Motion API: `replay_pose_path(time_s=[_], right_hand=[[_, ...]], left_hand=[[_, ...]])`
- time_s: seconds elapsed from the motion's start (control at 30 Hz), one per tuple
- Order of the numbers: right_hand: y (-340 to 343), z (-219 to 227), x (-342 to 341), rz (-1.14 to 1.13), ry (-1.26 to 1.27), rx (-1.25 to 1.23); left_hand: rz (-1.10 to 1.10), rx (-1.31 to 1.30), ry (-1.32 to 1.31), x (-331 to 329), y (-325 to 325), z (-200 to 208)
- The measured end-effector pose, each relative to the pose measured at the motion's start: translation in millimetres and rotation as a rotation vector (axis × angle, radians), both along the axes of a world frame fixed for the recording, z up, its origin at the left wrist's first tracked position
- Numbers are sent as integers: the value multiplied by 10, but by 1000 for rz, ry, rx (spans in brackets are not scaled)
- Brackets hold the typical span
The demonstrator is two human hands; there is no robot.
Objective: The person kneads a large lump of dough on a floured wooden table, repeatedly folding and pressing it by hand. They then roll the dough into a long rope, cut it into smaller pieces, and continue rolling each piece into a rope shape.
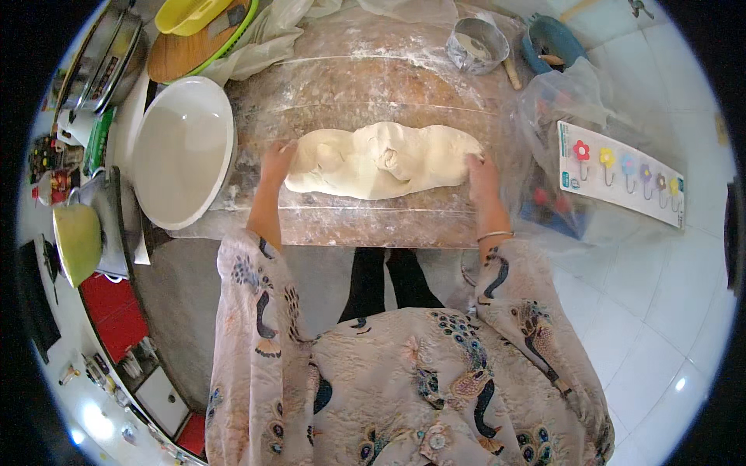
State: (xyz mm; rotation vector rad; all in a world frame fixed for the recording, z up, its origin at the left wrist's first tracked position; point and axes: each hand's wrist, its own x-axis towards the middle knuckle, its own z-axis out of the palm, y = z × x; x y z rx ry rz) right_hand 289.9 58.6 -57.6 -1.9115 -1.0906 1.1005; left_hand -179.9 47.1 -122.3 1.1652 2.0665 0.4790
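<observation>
A long, thick slab of pale dough [353, 175] lies crosswise on the floured wooden board [342, 93], lumpy on top with a folded knot near its middle. At its left end my left hand [277, 161] is closed on the edge, its fingertips partly hidden by the dough. My right hand [483, 177] grips the opposite end, thumb on top and the other fingers mostly out of sight. A bracelet circles my right wrist.
Left of the dough stands a large white basin [184, 151]. A metal sieve [475, 46] and a blue bowl [552, 46] sit at the far right. Clear plastic and a card of flower-shaped hooks [622, 172] lie right of the board. A yellow basin [186, 15] is far left.
</observation>
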Motion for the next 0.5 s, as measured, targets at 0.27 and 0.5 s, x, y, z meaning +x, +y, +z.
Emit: replay_pose_path(time_s=[0.27, 0.5], right_hand=[[-141, 770, -1183, 644, -222, 391], [56, 171, -1777, 887, -881, 504]], left_hand=[[459, 239, 46, 315, -718, -37], [491, 301, 46, 510, -806, 9]])
